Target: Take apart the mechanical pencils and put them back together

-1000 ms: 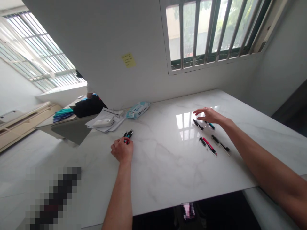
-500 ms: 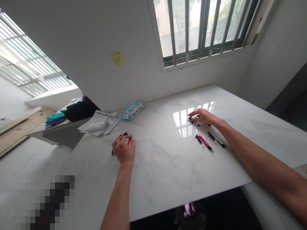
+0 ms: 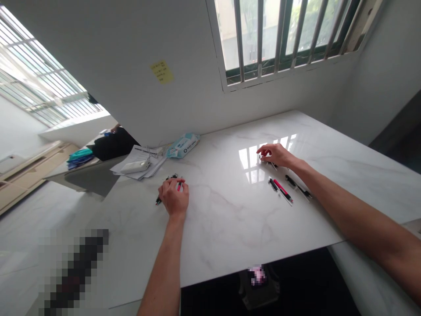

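Office-like room, papers (image 3: 138, 164) on marble table (image 3: 230, 219), sticky note (image 3: 162, 72) on wall (image 3: 98, 74)

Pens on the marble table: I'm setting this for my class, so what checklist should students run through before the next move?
1. Left hand closed around a bunch of pens: ok.
2. Number of pens in that bunch: cannot tell, the fingers hide them.
3. Right hand touching the dark pen beneath it: cannot tell.
4. All pens gathered: not ok, a pink pen and a black pen lie loose on the marble table.
5. Stack of papers apart from the left hand: ok.
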Motion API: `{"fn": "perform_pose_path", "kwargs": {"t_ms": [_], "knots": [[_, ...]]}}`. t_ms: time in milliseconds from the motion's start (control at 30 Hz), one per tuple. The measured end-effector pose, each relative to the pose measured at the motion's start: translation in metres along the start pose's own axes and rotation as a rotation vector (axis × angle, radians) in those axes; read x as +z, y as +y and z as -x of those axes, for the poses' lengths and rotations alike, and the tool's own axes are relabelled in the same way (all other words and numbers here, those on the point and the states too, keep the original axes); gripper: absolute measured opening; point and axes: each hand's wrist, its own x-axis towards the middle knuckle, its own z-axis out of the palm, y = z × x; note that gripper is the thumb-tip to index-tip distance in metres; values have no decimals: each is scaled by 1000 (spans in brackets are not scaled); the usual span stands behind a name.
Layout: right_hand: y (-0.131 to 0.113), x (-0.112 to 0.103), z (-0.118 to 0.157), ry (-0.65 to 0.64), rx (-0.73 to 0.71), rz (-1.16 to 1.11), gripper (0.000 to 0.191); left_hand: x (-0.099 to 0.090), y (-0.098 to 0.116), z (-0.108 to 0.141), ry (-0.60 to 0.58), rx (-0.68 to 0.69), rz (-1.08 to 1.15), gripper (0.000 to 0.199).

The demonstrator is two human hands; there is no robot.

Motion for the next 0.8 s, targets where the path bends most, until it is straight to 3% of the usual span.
{"fn": "perform_pose_path", "kwargs": {"t_ms": [133, 267, 400, 567, 700, 800], "knots": [[-6, 2, 0, 36, 8, -30, 24, 1, -1, 0, 4, 19, 29, 16], [-9, 4, -1, 133, 74, -186, 33, 2, -2, -1, 16, 34, 67, 16], [-14, 7, 2, 208, 137, -250, 38, -2, 12, 9, -31, 84, 121, 13], [-30, 15, 7, 221, 158, -299, 40, 1, 69, 32, -243, 304, 316, 13], [-48, 27, 13, 116, 122, -372, 44, 20, 123, 40, -324, 324, 474, 11], [-61, 36, 18, 35, 97, -398, 44, 39, 150, 42, -351, 329, 550, 23]]}}
